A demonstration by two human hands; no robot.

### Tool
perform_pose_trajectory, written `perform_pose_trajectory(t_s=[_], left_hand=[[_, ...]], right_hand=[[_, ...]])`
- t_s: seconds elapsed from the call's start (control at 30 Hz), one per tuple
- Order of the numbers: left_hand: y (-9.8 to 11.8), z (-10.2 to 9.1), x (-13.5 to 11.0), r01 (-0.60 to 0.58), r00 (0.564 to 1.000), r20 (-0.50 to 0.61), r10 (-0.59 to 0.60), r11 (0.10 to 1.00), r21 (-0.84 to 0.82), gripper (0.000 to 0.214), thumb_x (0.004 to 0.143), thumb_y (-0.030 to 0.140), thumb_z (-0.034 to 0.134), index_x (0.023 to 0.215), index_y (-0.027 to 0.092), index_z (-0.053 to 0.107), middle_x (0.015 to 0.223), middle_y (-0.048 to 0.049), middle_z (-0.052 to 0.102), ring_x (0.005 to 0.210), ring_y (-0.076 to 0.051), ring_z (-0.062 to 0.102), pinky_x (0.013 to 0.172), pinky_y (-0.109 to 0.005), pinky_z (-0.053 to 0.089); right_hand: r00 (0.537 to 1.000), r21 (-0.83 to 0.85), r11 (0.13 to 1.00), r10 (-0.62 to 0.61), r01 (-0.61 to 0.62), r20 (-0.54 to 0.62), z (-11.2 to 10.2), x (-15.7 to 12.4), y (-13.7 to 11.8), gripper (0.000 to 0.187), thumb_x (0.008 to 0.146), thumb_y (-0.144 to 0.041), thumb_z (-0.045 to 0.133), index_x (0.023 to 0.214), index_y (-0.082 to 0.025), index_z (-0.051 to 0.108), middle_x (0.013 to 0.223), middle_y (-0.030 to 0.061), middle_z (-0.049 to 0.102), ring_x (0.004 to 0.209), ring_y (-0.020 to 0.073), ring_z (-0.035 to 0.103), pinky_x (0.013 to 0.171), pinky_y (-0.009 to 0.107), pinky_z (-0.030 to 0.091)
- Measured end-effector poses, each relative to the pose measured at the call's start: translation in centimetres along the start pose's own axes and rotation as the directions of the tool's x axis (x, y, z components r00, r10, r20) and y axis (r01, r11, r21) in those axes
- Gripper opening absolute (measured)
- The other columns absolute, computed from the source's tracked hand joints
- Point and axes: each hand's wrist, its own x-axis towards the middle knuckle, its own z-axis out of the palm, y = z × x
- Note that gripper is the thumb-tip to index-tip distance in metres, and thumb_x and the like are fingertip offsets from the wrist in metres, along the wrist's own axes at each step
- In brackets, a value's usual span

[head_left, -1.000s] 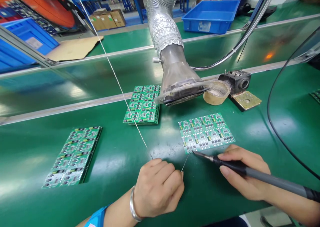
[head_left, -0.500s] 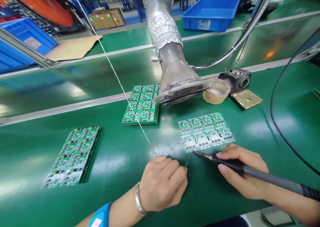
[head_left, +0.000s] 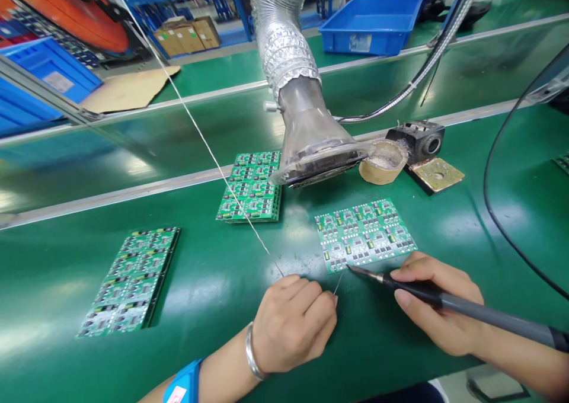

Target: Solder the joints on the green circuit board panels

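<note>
A green rectangular circuit board panel point(head_left: 365, 233), dotted with small dark and silver parts, lies flat on the green bench point(head_left: 213, 296). The right hand point(head_left: 438, 308) grips a grey soldering iron point(head_left: 462, 310), tip at the panel's near edge. The left hand point(head_left: 296, 323), curled closed, pinches thin silver solder wire point(head_left: 338, 283).

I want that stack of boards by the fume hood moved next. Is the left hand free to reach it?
Probably not yet: the left hand is pinching solder wire, which runs right across the stack of boards. The bench between them is otherwise bare.
</note>
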Motion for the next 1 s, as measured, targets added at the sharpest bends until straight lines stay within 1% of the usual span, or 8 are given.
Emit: perform_pose_trajectory(t_s=[0.13,0.3,0.43,0.63,0.73,0.87,1.0], left_hand=[[0.05,-0.26,0.10,-0.011,1.000,-0.016,0.011,1.000,-0.005,0.021,0.080,0.012,0.054,0.060,0.017,0.052,0.052,0.0031,0.040,0.050,-0.011,0.029,0.048,-0.031,0.022],[0.15,-0.55,0.25,0.001,1.000,-0.009,-0.001,1.000,-0.017,0.019,0.077,0.010,0.055,0.060,0.017,0.052,0.051,0.0030,0.042,0.049,-0.011,0.030,0.048,-0.030,0.022],[0.16,-0.50,0.20,0.003,1.000,-0.022,-0.004,1.000,-0.018,0.019,0.078,0.010,0.055,0.061,0.017,0.052,0.051,0.0032,0.042,0.049,-0.011,0.030,0.047,-0.029,0.022],[0.17,-0.30,-0.04,0.008,1.000,-0.017,-0.009,0.999,-0.037,0.015,0.077,0.009,0.058,0.065,0.016,0.053,0.052,0.0032,0.043,0.050,-0.011,0.032,0.048,-0.029,0.023],[0.20,-0.18,0.04,0.005,1.000,-0.014,-0.006,1.000,-0.027,0.016,0.079,0.010,0.057,0.065,0.016,0.053,0.053,0.0037,0.043,0.049,-0.010,0.033,0.048,-0.028,0.024],[0.11,-0.02,0.17,0.016,1.000,0.004,-0.016,1.000,-0.003,0.018,0.082,0.012,0.054,0.065,0.017,0.052,0.053,0.0038,0.043,0.049,-0.010,0.034,0.049,-0.029,0.025],[-0.06,0.22,0.17,0.008,1.000,0.020,-0.009,1.000,0.002,0.019,0.082,0.012,0.056,0.064,0.017,0.052,0.053,0.0041,0.043,0.049,-0.010,0.034,0.050,-0.029,0.025]], right_hand=[[0.999,0.020,0.999,-0.030,0.030,0.032,0.15,-0.10,0.13,0.021,0.077,-0.007,0.056,0.094,-0.020,0.059,0.063,0.0006,0.059,0.051,0.0125,0.054,0.045,0.026,0.045],[0.998,0.029,0.999,-0.016,0.014,0.060,0.46,-0.35,0.40,0.025,0.077,-0.006,0.056,0.097,-0.021,0.058,0.065,0.0010,0.060,0.054,0.0138,0.055,0.048,0.028,0.046],[0.996,0.031,0.999,-0.037,0.035,0.076,0.47,-0.32,0.46,0.026,0.077,-0.006,0.057,0.098,-0.021,0.059,0.065,0.0011,0.060,0.054,0.0137,0.056,0.048,0.027,0.047],[0.998,0.032,0.998,-0.058,0.058,0.009,-0.04,0.03,0.08,0.022,0.077,-0.007,0.055,0.094,-0.020,0.059,0.062,0.0007,0.058,0.050,0.0129,0.054,0.043,0.025,0.045],[0.999,0.023,0.999,-0.037,0.037,-0.011,-0.17,0.11,-0.03,0.019,0.076,-0.008,0.054,0.091,-0.020,0.059,0.062,0.0006,0.057,0.048,0.0125,0.054,0.042,0.025,0.044],[1.000,0.020,1.000,-0.012,0.012,0.000,-0.05,0.01,0.05,0.018,0.077,-0.008,0.055,0.090,-0.019,0.059,0.062,0.0008,0.058,0.047,0.0119,0.052,0.042,0.025,0.042],[1.000,0.029,1.000,-0.011,0.011,0.025,0.04,-0.16,0.27,0.019,0.077,-0.008,0.055,0.091,-0.020,0.059,0.062,0.0007,0.058,0.050,0.0127,0.053,0.045,0.026,0.045]])
